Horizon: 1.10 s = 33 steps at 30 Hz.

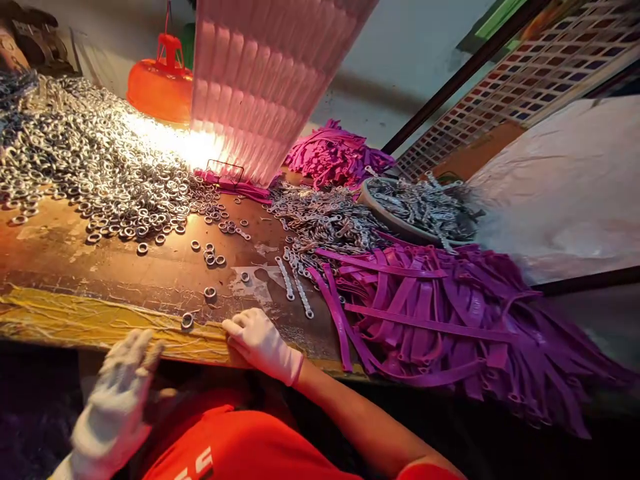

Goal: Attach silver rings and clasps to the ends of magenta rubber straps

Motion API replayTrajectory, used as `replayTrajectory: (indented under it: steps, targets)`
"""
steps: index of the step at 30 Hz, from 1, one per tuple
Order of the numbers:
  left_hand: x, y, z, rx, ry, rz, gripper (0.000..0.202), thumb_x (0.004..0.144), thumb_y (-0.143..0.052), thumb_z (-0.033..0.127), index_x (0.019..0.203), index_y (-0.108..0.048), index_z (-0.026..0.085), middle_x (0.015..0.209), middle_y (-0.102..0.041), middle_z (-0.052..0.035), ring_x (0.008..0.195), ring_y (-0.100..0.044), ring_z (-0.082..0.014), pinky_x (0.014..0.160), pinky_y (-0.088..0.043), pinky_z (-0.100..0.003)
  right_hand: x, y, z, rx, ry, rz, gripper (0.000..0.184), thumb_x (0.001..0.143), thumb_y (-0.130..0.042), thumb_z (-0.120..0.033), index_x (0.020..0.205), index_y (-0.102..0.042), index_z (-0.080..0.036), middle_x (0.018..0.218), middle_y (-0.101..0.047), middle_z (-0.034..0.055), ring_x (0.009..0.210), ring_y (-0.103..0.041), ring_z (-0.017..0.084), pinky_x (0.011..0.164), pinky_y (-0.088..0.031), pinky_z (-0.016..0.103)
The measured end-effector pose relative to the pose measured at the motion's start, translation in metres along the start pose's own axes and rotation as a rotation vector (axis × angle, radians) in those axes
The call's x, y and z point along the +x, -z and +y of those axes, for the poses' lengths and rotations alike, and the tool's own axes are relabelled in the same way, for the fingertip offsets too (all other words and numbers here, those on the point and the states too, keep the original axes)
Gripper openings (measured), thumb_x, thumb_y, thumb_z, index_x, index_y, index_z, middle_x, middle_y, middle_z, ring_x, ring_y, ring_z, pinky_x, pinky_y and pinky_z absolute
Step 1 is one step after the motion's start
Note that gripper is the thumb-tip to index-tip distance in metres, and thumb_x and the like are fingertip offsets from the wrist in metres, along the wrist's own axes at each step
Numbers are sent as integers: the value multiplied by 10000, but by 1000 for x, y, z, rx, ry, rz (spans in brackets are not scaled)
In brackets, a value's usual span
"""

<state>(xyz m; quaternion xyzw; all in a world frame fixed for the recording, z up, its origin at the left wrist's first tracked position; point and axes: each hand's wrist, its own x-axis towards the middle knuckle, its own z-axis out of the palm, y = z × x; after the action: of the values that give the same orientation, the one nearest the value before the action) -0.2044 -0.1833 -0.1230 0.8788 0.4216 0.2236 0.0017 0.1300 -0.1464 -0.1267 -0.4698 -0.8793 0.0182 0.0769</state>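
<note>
Seemingly set apart, a single metal ring (187, 321) rests on the yellow strip (100, 327) along the front edge of the bench (120, 267), between the hands and touching neither. The left hand (113, 407), fingers loosely extended, hovers by that edge with nothing visible in it; the right hand (263, 343) rests there, fingers curled, whether gripping anything one cannot tell. Loose rings (100, 160) crowd the far left corner, probably for the lamp's (160, 90) light; purple straps (440, 313) overhang the right front corner, likely from sheer bulk.

Worn brown table (125, 267), metal rings (120, 167), purple straps (430, 313)
</note>
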Motion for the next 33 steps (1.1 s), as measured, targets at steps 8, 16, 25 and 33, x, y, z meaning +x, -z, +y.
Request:
replayTrajectory:
  steps: [8,16,25,33]
  targets:
    - [204,-102,54,-31,-528,-352,875,917,-467,720,1592,-377,171,1655,-329,-165,1538,-242,-413,1225,69,-673,-9,6,91,-102,-537,150,123,968,-614,-227,1080,-661,-203,893,-660,61,865,-534,236,761,-314,358]
    - [297,-88,-67,352,-54,-176,592,1023,-432,437,1507,-489,101,1574,-447,-226,1546,-226,-410,1220,-46,-708,-13,14,99,90,-463,260,193,882,-684,-175,1056,-616,-225,881,-642,21,827,-517,227,799,-334,378]
    - [392,-133,-18,279,-204,-309,561,809,-553,142,1348,-664,251,1624,-414,-60,1583,-11,-370,1210,115,-712,-10,4,109,219,-523,353,266,790,-765,-186,980,-593,-259,792,-630,-28,772,-524,213,782,-320,373]
    - [412,-155,15,140,-461,-446,367,670,-582,117,983,-768,168,1565,-496,-113,1485,-361,-389,1259,-175,-651,-14,-18,120,253,-503,418,375,756,-775,-242,1090,-609,-275,890,-707,-17,874,-577,214,876,-342,372]
